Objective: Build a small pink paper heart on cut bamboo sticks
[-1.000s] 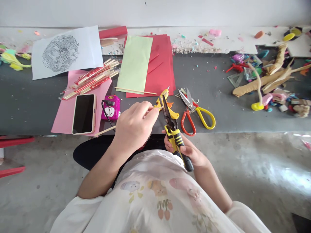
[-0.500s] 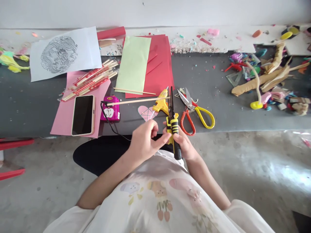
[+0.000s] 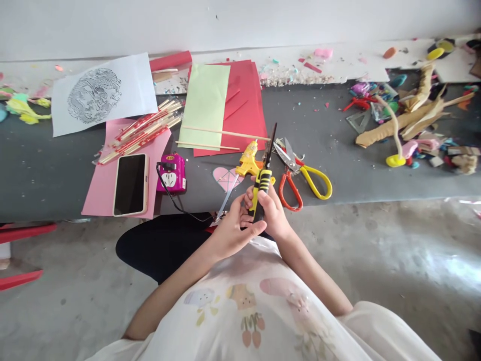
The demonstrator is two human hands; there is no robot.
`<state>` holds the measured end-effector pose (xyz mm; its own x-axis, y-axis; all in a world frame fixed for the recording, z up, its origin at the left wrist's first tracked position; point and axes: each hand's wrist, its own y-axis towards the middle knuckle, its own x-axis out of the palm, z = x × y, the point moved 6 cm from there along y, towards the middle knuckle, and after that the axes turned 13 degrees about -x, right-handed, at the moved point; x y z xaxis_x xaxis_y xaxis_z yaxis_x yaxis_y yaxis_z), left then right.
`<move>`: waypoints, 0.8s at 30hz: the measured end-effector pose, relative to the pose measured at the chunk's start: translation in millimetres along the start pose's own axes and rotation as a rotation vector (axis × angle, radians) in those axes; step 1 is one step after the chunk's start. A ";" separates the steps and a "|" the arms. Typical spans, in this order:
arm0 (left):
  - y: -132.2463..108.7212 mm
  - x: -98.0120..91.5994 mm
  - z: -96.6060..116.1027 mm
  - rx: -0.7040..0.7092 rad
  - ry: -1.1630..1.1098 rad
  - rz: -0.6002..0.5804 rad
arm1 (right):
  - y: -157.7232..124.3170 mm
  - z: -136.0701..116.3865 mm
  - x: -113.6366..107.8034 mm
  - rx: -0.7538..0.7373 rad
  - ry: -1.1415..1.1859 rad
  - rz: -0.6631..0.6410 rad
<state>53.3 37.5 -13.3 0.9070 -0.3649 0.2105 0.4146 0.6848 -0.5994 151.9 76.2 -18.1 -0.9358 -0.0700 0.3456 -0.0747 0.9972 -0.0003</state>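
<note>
In front of my body I hold long-nosed pliers with black-and-yellow handles, jaws pointing away from me. My right hand is wrapped round the handles, its thumb on top. My left hand closes round the handles from the other side, partly overlapping the right fingers. A thin wooden stick reaches left from the jaws, above the green paper. A second stick lies on that paper's near edge. Just beyond the pliers lie a yellow glue gun and a pink paper heart.
Scissors with red and yellow handles lie right of the pliers. To the left are a purple power socket with a black cord, a phone and bundled wrapped chopsticks. Craft scraps crowd the far right.
The pliers have come slightly left and tilted, their tip leaning right. The stick at the jaws has swung farther from me, over the green paper. My left hand has moved in against the handles.
</note>
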 end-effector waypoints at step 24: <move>-12.5 7.8 -2.6 0.155 0.156 0.172 | -9.9 -2.8 6.6 0.125 0.114 -0.001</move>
<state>55.1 24.4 -6.1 0.9476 -0.3192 -0.0134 0.2724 0.8293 -0.4879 147.4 66.0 -13.2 -0.8911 -0.0607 0.4497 -0.1245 0.9857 -0.1136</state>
